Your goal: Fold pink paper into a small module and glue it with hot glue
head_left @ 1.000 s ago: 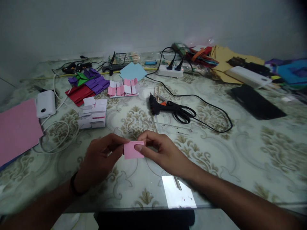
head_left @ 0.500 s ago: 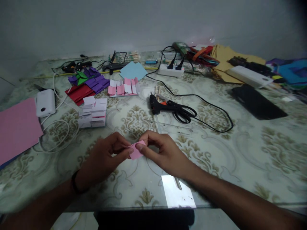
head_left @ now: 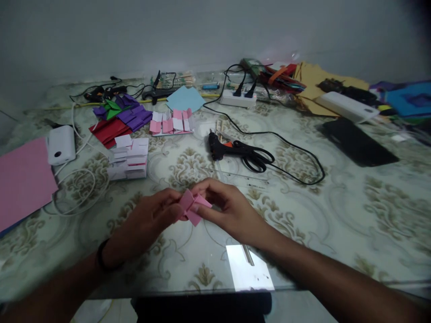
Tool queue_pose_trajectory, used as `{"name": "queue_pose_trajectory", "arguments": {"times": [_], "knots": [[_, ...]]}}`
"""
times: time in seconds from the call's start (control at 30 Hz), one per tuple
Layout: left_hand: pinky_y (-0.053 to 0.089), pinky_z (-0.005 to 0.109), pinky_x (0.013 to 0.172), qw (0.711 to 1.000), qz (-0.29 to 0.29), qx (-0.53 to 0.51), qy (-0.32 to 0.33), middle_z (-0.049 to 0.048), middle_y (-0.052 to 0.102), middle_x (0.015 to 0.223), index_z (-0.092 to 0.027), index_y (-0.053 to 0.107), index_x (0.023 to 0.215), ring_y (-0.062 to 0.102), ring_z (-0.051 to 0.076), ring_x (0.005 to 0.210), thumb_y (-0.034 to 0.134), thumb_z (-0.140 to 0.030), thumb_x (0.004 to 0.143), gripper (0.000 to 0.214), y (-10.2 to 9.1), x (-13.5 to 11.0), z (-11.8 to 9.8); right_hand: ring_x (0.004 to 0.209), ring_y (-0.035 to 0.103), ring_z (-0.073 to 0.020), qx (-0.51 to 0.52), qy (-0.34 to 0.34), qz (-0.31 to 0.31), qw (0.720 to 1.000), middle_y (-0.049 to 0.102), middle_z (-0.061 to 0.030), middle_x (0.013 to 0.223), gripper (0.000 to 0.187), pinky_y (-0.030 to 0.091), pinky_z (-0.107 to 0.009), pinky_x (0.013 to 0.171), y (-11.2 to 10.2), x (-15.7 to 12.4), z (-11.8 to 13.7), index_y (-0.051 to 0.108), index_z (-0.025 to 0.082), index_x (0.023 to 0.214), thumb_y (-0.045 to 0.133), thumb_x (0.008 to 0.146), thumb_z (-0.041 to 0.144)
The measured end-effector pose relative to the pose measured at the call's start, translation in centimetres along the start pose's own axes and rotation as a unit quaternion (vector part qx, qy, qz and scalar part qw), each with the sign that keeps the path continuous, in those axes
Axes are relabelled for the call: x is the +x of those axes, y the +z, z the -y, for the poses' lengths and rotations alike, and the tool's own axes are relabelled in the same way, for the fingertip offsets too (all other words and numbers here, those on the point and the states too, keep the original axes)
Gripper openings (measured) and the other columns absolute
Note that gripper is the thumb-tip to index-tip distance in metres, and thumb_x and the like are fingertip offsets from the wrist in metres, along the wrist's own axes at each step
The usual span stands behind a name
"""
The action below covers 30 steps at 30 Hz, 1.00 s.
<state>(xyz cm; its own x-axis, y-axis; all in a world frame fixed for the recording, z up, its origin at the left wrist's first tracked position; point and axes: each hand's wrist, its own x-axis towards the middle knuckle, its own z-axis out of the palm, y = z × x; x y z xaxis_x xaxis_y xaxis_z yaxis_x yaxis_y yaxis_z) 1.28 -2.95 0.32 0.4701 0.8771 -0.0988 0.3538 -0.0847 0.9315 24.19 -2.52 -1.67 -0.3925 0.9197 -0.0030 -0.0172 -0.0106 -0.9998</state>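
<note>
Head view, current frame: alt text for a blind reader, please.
The left hand and right hand hold folded pink paper over a patterned table. Beyond lie a black glue gun, other folded papers and a white power strip.

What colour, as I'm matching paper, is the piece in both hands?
The folded paper is pink, clearest in the head view.

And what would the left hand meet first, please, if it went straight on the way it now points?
Past the folded pink paper it pinches, the left hand would probably meet the right hand first, though depth is unclear.
</note>
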Motion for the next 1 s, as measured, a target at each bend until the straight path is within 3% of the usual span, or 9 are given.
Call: {"name": "queue_pose_trajectory", "arguments": {"times": [0.1,0.2,0.3,0.53,0.63,0.77,0.9,1.0], "knots": [[0.060,0.030,0.080,1.000,0.014,0.013,-0.006,0.0028,0.081,0.101,-0.023,0.078,0.113,0.075,0.021,0.090,0.073,-0.038,0.098,0.022,0.2,0.0,0.2,0.076,0.063,-0.0167,-0.004,0.008,-0.007,1.000,0.070,0.0008,0.082,0.032,0.053,-0.031,0.074,0.0,0.1,-0.2,0.072,0.022,0.099,0.085,0.092,0.051],[0.057,0.027,0.070,0.998,-0.005,0.057,-0.009,0.0006,0.081,0.090,-0.023,0.079,0.107,0.073,0.019,0.080,0.069,-0.030,0.098,0.015,0.4,0.1,0.3,0.075,0.061,-0.0163,-0.002,0.014,-0.005,1.000,0.067,0.0015,0.080,0.035,0.051,-0.030,0.072,0.0,0.1,-0.3,0.072,0.022,0.097,0.085,0.093,0.054],[0.055,0.026,0.065,0.999,-0.004,0.047,-0.012,0.0000,0.080,0.085,-0.023,0.080,0.104,0.074,0.018,0.076,0.062,-0.035,0.103,0.022,0.3,0.3,0.0,0.075,0.058,-0.0157,0.012,0.019,-0.003,1.000,0.064,0.0022,0.079,0.037,0.047,-0.030,0.071,-0.1,0.2,-0.5,0.072,0.021,0.097,0.084,0.093,0.056],[0.055,0.031,0.070,0.999,-0.024,0.034,-0.024,0.0022,0.076,0.074,-0.023,0.078,0.072,0.070,0.019,0.070,0.049,-0.040,0.110,0.050,-0.1,0.2,-0.5,0.073,0.056,-0.0158,0.032,0.051,0.006,0.998,0.063,0.0014,0.078,0.044,0.043,-0.030,0.070,-0.2,0.3,-0.5,0.072,0.020,0.095,0.082,0.092,0.063],[0.058,0.031,0.072,0.999,0.002,0.004,-0.039,0.0026,0.076,0.068,-0.023,0.079,0.074,0.073,0.020,0.069,0.049,-0.042,0.111,0.051,-0.1,0.3,-0.4,0.071,0.054,-0.0151,0.023,0.059,0.004,0.998,0.061,0.0019,0.077,0.045,0.042,-0.030,0.068,-0.2,0.3,-0.3,0.072,0.020,0.093,0.081,0.093,0.063],[0.063,0.033,0.077,0.998,0.040,-0.006,-0.041,0.0063,0.084,0.080,-0.022,0.082,0.078,0.078,0.022,0.075,0.048,-0.048,0.111,0.054,-0.1,0.4,-0.6,0.069,0.053,-0.0142,0.014,0.059,0.001,0.998,0.060,0.0027,0.074,0.042,0.041,-0.029,0.066,-0.2,0.2,-0.2,0.069,0.019,0.089,0.081,0.093,0.059],[0.062,0.032,0.083,0.997,0.065,0.010,-0.048,0.0058,0.086,0.083,-0.020,0.081,0.082,0.080,0.021,0.079,0.043,-0.043,0.113,0.054,-0.1,0.2,-0.9,0.066,0.052,-0.0131,-0.026,0.034,0.001,0.999,0.061,0.0030,0.071,0.041,0.041,-0.028,0.064,-0.2,0.1,-0.2,0.066,0.019,0.081,0.079,0.096,0.055],[0.059,0.029,0.081,0.996,0.074,0.033,-0.050,0.0042,0.087,0.086,-0.020,0.080,0.089,0.080,0.020,0.082,0.049,-0.041,0.111,0.043,0.1,0.2,-0.6,0.067,0.052,-0.0132,-0.067,0.025,0.001,0.997,0.061,0.0026,0.072,0.039,0.041,-0.028,0.064,-0.2,0.1,-0.4,0.065,0.019,0.080,0.077,0.098,0.051]]}}
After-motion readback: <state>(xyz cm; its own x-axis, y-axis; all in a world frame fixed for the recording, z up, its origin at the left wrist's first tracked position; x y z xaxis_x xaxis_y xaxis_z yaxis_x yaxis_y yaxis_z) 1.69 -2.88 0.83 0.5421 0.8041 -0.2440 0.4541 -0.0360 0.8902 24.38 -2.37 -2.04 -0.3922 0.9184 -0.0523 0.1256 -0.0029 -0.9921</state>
